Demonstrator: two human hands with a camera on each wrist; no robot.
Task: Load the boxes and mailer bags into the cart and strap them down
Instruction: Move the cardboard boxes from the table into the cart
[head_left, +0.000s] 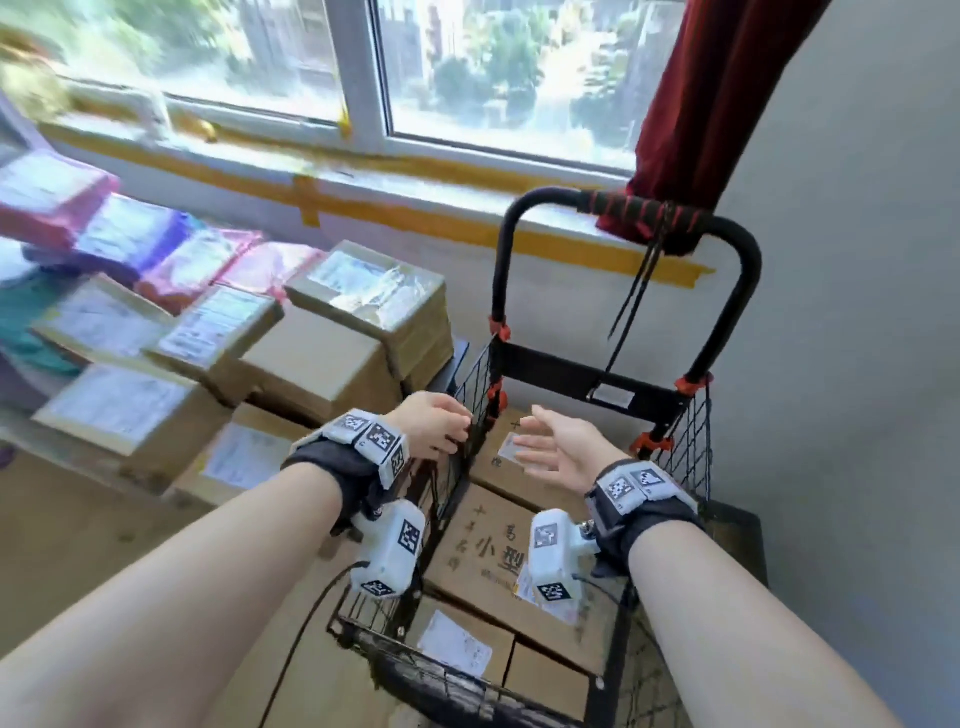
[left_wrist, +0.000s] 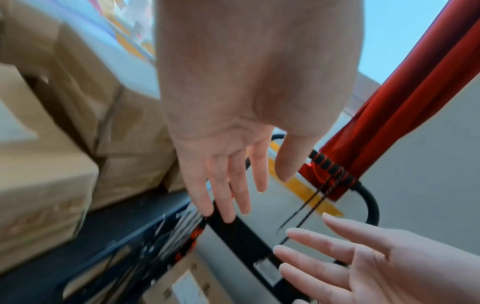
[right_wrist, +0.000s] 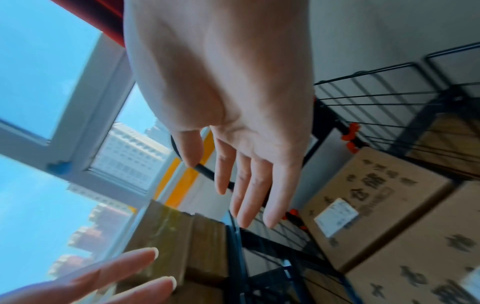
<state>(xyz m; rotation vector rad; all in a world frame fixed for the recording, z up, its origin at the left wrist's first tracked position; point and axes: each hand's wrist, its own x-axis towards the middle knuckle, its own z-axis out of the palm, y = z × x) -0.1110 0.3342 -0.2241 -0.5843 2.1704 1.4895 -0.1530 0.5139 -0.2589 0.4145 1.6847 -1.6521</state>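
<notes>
My left hand (head_left: 434, 423) and right hand (head_left: 558, 447) hung spread and empty over the cart (head_left: 478, 384). The stacked boxes (head_left: 332, 358) beside it looked stiff, probably heavy; I'd grip opposite bottom edges.

The right hand (right_wrist: 221, 98) is seen palm-on, its fingers (right_wrist: 249, 195) held straight and slightly spread, nothing gripped. Beyond them, printed cardboard boxes (right_wrist: 376, 197) are packed inside the black wire cart (right_wrist: 384, 98). Fingertips of the left hand (right_wrist: 103, 281) are seen lower left, before a window (right_wrist: 46, 86).
</notes>
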